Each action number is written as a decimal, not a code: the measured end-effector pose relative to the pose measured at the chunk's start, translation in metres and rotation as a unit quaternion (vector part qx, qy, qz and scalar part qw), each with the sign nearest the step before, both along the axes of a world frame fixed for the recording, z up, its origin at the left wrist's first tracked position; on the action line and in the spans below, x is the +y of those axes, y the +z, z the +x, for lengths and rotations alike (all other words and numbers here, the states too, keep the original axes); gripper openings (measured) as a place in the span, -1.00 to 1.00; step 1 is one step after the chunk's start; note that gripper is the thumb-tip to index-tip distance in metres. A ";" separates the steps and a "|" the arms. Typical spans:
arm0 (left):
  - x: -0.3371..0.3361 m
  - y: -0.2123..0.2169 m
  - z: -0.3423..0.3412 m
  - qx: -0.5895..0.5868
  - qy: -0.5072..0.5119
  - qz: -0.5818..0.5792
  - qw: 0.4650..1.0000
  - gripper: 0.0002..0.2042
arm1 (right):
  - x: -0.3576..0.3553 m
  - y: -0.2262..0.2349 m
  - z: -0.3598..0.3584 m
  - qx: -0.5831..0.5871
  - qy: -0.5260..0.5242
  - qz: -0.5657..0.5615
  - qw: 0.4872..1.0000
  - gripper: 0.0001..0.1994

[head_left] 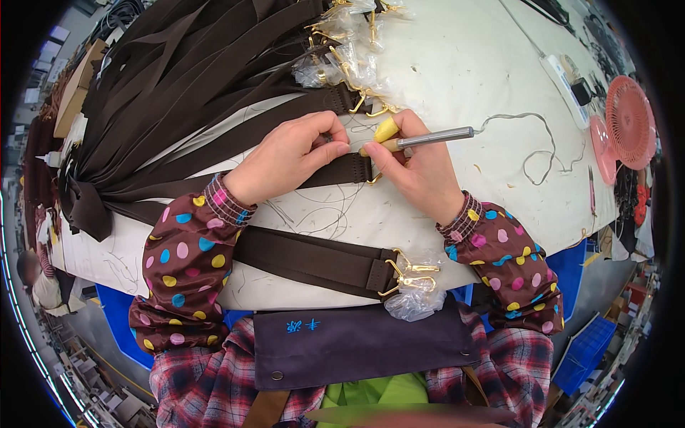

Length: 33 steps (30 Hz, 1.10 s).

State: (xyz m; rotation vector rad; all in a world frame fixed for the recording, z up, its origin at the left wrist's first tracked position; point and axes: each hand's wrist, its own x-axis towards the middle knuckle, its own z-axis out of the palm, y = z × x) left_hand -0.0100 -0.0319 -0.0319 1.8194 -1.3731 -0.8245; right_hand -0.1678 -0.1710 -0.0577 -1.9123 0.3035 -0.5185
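My right hand (428, 175) is closed round a soldering-iron-like pen (446, 135) with a metal barrel and a thin cord. A yellow cover (386, 129) wraps one fingertip. The pen's tip points left, close to my left hand (296, 153). My left thumb and fingers are pinched together; what they hold, if anything, is too small to make out. Beneath both hands lies the stitched end of a dark brown strap (349, 170) with a gold metal fitting. Nearer me, a folded brown strap (314, 262) ends in gold clasps (414, 271) partly wrapped in clear plastic (416, 303).
A large bundle of brown straps (193, 50) covers the far left, its plastic-wrapped gold hooks (349, 60) at the far middle. Loose threads (325, 214) lie on the white table (471, 78). To the right are a white power strip (566, 89) and a pink fan (629, 121).
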 end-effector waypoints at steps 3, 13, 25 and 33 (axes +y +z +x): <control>0.003 -0.002 0.002 0.016 0.000 -0.010 1.000 -0.89 | 0.001 0.001 0.001 -0.008 0.005 -0.005 1.000 -0.80; 0.012 0.015 -0.013 -0.370 0.055 -0.046 0.926 -0.70 | -0.002 0.003 -0.003 -0.037 -0.017 0.087 0.995 -0.82; 0.008 0.009 -0.035 -0.390 0.025 -0.026 0.920 -0.72 | -0.009 0.022 -0.019 -0.190 -0.039 0.023 0.981 -0.84; 0.005 0.000 -0.015 -0.143 -0.045 -0.047 0.988 -0.75 | -0.005 0.011 -0.014 -0.069 0.030 -0.023 0.997 -0.80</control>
